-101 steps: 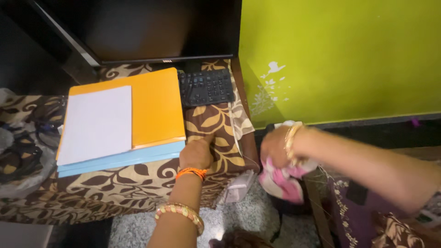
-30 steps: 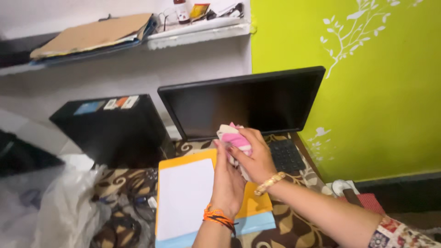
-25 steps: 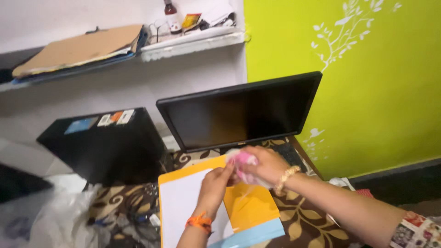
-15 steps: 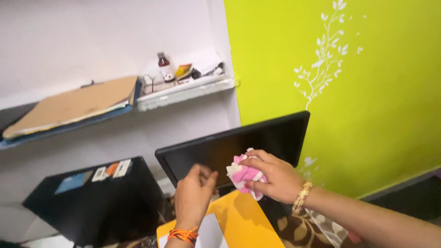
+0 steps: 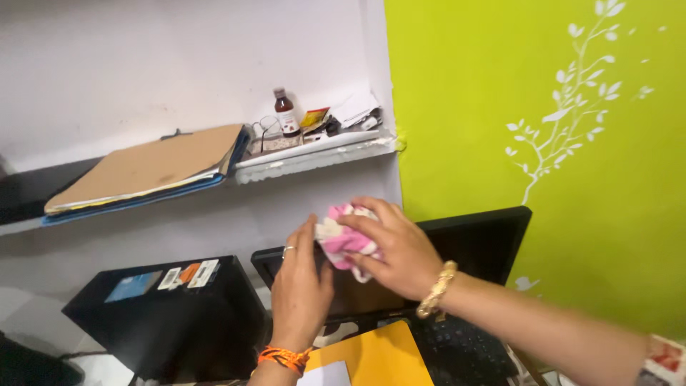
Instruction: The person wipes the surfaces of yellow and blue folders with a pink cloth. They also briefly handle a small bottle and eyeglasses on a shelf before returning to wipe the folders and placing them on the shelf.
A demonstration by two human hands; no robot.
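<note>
above monitor's top edge (image 5: 457, 218), cloth (image 5: 343, 239)

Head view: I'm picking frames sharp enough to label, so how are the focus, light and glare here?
Head view: even indoor light; soft motion blur on the left hand and right hand holding the pink-and-white cloth; the small bottle on the shelf is slightly soft; the monitor is dark with only a faint reflection; a soft shadow lies under the shelf.
</note>
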